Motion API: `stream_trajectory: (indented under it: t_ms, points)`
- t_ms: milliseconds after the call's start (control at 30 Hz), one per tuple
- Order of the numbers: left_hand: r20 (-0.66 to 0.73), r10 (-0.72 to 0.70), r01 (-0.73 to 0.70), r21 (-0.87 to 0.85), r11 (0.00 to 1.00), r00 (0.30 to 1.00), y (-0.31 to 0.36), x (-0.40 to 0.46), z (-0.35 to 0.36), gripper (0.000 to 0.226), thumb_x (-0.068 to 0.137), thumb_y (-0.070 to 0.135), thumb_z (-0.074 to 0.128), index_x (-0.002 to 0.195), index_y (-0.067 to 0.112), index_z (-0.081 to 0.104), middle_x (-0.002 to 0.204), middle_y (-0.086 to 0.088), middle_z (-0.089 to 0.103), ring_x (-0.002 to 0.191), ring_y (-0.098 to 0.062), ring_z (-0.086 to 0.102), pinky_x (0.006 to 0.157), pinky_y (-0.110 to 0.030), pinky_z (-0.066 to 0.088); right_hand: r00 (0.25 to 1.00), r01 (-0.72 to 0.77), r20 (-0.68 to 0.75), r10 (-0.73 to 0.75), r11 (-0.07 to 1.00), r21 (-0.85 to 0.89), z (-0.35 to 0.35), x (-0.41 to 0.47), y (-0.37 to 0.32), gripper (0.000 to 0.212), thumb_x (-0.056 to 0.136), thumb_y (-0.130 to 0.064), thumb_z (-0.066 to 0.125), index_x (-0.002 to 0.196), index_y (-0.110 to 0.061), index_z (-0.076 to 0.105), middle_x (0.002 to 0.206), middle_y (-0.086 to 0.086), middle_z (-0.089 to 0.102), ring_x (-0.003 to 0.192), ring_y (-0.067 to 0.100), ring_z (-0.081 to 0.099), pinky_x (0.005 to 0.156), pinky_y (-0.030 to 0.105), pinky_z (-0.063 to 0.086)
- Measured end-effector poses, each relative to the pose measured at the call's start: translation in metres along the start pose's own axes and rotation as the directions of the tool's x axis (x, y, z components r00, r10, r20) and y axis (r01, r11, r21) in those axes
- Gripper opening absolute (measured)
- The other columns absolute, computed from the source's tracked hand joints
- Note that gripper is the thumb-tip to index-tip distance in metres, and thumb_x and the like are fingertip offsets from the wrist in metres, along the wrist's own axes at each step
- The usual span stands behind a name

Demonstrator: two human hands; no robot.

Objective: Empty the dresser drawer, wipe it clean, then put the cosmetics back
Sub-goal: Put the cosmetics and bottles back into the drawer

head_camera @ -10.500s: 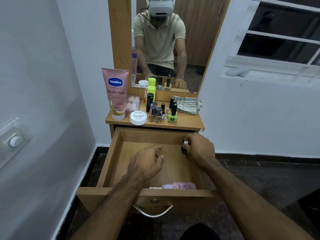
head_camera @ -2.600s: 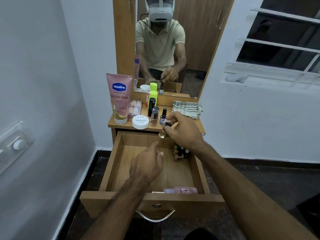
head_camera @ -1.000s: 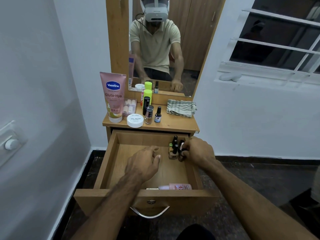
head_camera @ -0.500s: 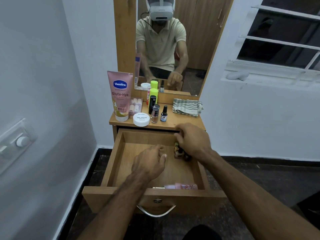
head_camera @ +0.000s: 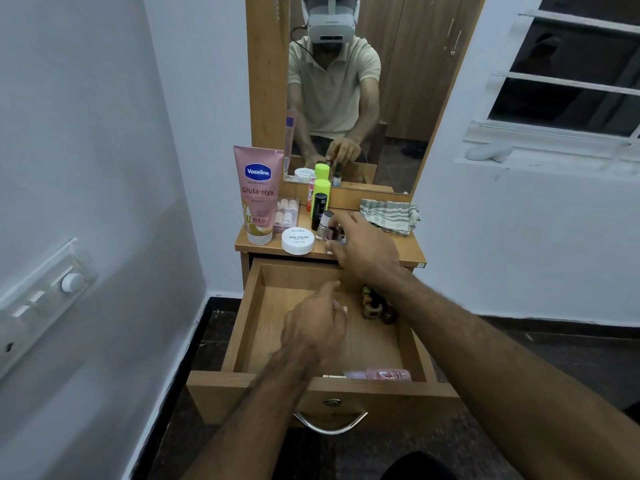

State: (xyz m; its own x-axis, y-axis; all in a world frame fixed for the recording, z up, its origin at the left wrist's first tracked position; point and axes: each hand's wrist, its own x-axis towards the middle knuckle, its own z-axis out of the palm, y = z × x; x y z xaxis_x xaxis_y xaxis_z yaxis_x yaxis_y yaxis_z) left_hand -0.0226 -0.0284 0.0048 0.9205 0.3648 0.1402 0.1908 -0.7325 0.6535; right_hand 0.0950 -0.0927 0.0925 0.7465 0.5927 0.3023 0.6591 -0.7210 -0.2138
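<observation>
Right hand (head_camera: pixel 367 252) grips small bottle (head_camera: pixel 337 236) on dresser top (head_camera: pixel 408 252); left hand (head_camera: pixel 317 323) loosely curled.

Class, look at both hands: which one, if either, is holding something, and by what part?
The right hand reaches a small bottle on the dresser top; whether its fingers grip it cannot be told. The left hand holds nothing.

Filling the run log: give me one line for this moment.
stage: refilling drawer | right hand: reaching small bottles on dresser top | left hand: over drawer, holding nothing | in drawer: bottle cluster, pink bottle
</observation>
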Motion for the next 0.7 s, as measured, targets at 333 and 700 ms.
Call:
stream_trajectory:
  t_ms: [333,700]
  points:
    - [-0.067,-0.069,0.066,-0.046,0.997,0.995,0.003,0.001,-0.004,0.045,0.099,0.044,0.054,0.139,0.031,0.041,0.112,0.014,0.068,0.099,-0.012,0.067,0.085,-0.038,0.053,0.996,-0.003,0.088,-0.013,0.985,0.171,-0.011,-0.026,0.007,0.037,0.093,-0.034,0.068,0.13,-0.03,0.063,0.12,-0.006,0.068,0.098,0.014,0.061,0.086,0.041,0.055]
    - [-0.152,0.036,-0.02,0.104,0.994,0.988,-0.003,0.004,0.002,0.031,0.102,0.047,0.045,0.124,0.031,0.059,0.113,0.007,0.065,0.095,-0.015,0.064,0.079,-0.041,0.055,0.98,-0.012,0.197,-0.028,0.98,0.199,-0.017,-0.043,0.019,0.022,0.09,-0.043,0.071,0.108,-0.031,0.073,0.098,-0.013,0.069,0.092,0.008,0.061,0.083,0.039,0.055]
